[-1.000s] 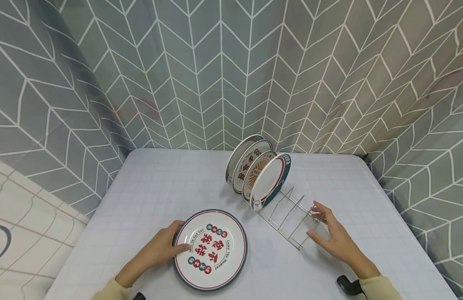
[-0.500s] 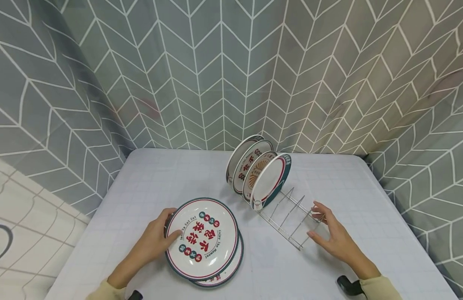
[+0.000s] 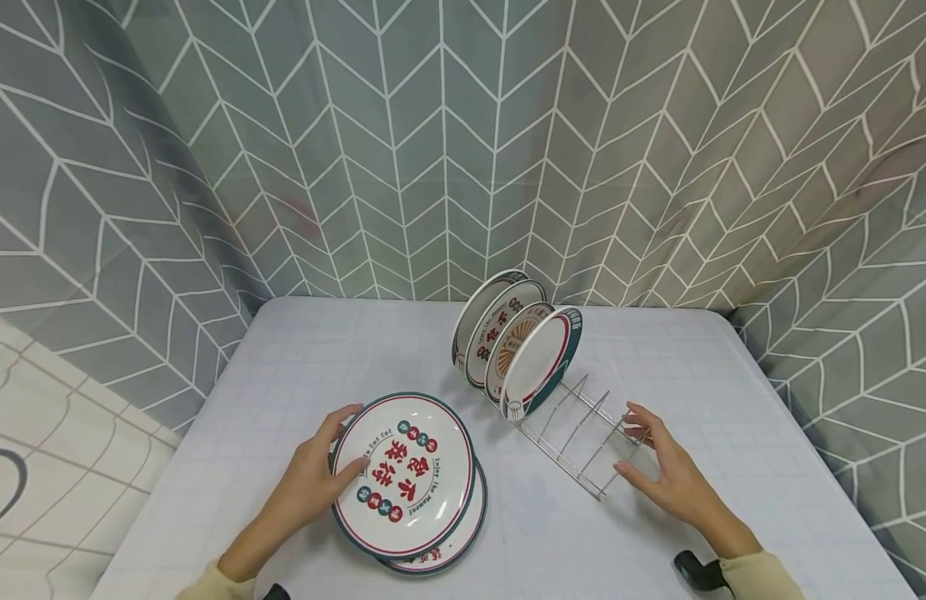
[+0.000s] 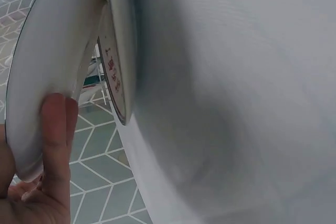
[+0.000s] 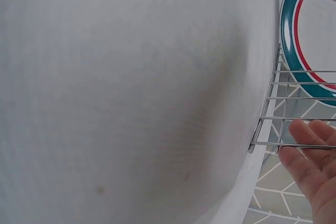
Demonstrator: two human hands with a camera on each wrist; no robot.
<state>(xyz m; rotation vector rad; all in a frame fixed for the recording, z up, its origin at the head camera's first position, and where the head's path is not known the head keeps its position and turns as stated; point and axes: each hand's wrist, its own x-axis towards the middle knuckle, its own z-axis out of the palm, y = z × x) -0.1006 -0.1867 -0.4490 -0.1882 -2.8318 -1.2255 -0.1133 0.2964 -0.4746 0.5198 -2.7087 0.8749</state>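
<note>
In the head view my left hand [image 3: 310, 478] pinches the left rim of a round white plate [image 3: 421, 500] with a green edge and red lettering. That plate is lifted at its left side above a similar plate [image 3: 463, 546], and the left wrist view shows a gap between them. My right hand [image 3: 673, 475] holds the near right end of a wire dish rack [image 3: 575, 446], its fingers at the end wire and its thumb apart from them. Several plates stand tilted in the rack's far part, the nearest being a white plate [image 3: 538, 358] with a green and red rim.
A white cloth covers the table [image 3: 342, 350]. Patterned grey curtains [image 3: 432, 167] hang behind and at both sides. The near slots of the rack hold no plates. A black strap piece [image 3: 700, 572] sits by the right sleeve.
My left hand has raised the top plate and shifted it up and to the left in the head view, uncovering part of the plate below. My right hand and the rack have stayed put.
</note>
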